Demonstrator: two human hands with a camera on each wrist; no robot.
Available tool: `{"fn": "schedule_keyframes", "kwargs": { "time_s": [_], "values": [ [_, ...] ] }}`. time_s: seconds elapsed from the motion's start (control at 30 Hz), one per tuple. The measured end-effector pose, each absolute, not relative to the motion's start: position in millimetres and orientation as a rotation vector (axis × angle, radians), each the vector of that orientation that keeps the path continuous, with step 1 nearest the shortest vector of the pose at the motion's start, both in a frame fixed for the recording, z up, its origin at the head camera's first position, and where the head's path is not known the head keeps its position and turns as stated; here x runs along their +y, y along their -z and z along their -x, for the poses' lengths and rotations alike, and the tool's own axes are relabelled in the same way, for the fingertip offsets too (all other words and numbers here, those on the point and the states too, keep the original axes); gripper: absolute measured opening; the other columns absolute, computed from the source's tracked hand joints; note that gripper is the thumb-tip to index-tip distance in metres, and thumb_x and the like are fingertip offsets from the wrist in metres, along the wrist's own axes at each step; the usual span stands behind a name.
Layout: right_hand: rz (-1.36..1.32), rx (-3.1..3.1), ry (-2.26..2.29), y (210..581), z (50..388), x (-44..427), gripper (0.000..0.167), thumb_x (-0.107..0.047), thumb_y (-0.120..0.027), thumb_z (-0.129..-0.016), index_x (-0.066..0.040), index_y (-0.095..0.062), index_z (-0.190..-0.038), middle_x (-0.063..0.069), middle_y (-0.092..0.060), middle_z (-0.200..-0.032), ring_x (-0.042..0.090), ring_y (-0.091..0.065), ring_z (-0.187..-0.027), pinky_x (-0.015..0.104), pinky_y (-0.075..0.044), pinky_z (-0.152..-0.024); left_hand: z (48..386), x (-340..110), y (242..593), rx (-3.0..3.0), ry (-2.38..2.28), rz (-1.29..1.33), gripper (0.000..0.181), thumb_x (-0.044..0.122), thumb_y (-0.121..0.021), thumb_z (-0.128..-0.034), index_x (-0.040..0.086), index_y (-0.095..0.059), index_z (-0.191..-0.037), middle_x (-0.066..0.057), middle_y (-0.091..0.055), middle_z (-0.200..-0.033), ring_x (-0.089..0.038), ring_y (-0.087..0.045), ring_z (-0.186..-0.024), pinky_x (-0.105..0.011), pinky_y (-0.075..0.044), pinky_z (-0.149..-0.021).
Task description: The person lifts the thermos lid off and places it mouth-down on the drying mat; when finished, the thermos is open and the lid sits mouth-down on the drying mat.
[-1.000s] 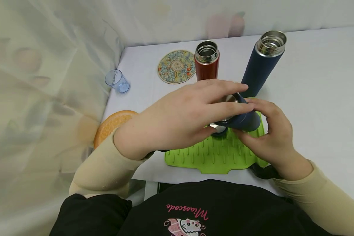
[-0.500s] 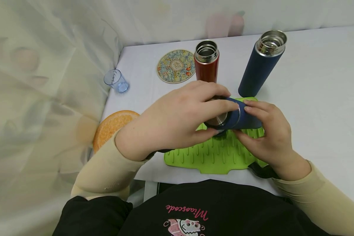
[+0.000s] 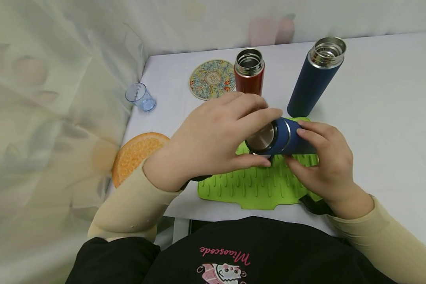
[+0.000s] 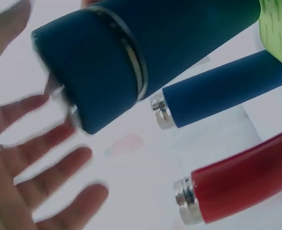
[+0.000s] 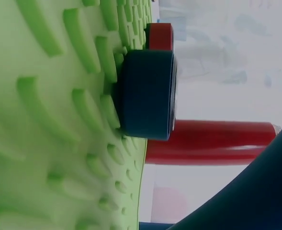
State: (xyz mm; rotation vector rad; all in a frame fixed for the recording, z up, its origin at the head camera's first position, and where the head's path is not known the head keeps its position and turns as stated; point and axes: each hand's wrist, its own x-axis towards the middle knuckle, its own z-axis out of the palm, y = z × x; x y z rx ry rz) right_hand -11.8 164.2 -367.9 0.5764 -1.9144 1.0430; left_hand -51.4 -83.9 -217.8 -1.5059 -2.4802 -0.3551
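Observation:
My right hand (image 3: pixel 328 165) grips the body of a blue thermos bottle (image 3: pixel 298 138), tilted over the green mat (image 3: pixel 255 189). Its blue cap end (image 4: pixel 83 67), with a steel disc on the end and a silver ring below, points towards my left hand (image 3: pixel 216 138). That hand reaches around the cap, thumb below, fingers spread; in the left wrist view its blurred fingers (image 4: pixel 59 170) look mostly clear of the cap, though contact at one fingertip is unclear. Under the bottle on the mat lie a loose blue lid (image 5: pixel 148 93) and a red lid (image 5: pixel 160 36).
Behind the mat stand an uncapped red bottle (image 3: pixel 249 81) and a taller uncapped navy bottle (image 3: pixel 314 81). A patterned round coaster (image 3: pixel 211 81), a small blue glass (image 3: pixel 142 98) lying tilted, and an orange-slice mat (image 3: pixel 136 156) are to the left, near the curtain (image 3: pixel 56 138).
The held bottle has tipped so its cap end faces further left and towards me. My left hand's fingers have drawn back leftwards from over the cap and spread wider.

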Motion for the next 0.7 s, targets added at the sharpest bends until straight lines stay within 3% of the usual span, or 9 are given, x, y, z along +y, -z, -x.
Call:
{"fn": "schedule_keyframes", "kwargs": {
  "time_s": [0.1, 0.2, 0.27, 0.47, 0.7],
  "values": [
    [-0.567, -1.915, -1.047, 367.0, 12.8, 166.4, 0.042, -0.015, -0.087, -0.085, 0.002, -0.07, -0.119, 0.029, -0.075, -0.119, 0.051, -0.067, -0.103, 0.023, -0.047, -0.114, 53.6, -86.0, 219.0, -2.408, 0.404, 1.63, 0.061, 0.028, -0.091, -0.0937, 0.013, -0.069, -0.149, -0.015, -0.064, -0.153, -0.033, -0.063, -0.139, -0.042, -0.047, -0.125],
    [-0.562, -1.903, -1.042, 364.7, 13.3, 166.9, 0.047, -0.006, -0.09, -0.076, 0.002, -0.069, -0.118, 0.029, -0.074, -0.118, 0.052, -0.068, -0.103, 0.023, -0.048, -0.114, 54.9, -85.6, 221.9, -2.329, 0.415, 1.703, 0.045, 0.004, -0.074, -0.1022, 0.013, -0.071, -0.146, -0.016, -0.064, -0.156, -0.034, -0.061, -0.145, -0.04, -0.045, -0.127],
    [-0.558, -1.892, -1.041, 363.8, 13.5, 166.7, 0.048, -0.004, -0.09, -0.075, 0.002, -0.069, -0.117, 0.029, -0.074, -0.118, 0.052, -0.068, -0.103, 0.024, -0.049, -0.114, 55.5, -84.9, 223.6, -2.303, 0.402, 1.708, 0.042, -0.003, -0.061, -0.1066, 0.012, -0.072, -0.145, -0.016, -0.066, -0.153, -0.033, -0.064, -0.143, -0.041, -0.049, -0.124],
    [-0.571, -1.894, -1.034, 364.4, 13.9, 165.2, 0.043, -0.005, -0.09, -0.078, 0.001, -0.07, -0.116, 0.03, -0.074, -0.117, 0.052, -0.068, -0.102, 0.025, -0.049, -0.114, 58.4, -85.9, 224.2, -2.313, 0.4, 1.694, 0.037, 0.001, -0.061, -0.1091, 0.011, -0.072, -0.143, -0.015, -0.07, -0.145, -0.031, -0.07, -0.131, -0.042, -0.057, -0.111],
    [-0.591, -1.903, -1.023, 366.1, 13.9, 163.6, 0.036, -0.016, -0.086, -0.089, 0.001, -0.07, -0.116, 0.029, -0.075, -0.117, 0.052, -0.068, -0.101, 0.026, -0.05, -0.114, 60.0, -89.7, 216.8, -2.461, 0.47, 1.656, 0.05, 0.014, -0.084, -0.0945, 0.009, -0.072, -0.142, -0.013, -0.071, -0.138, -0.029, -0.069, -0.121, -0.041, -0.056, -0.11]
  ]
}}
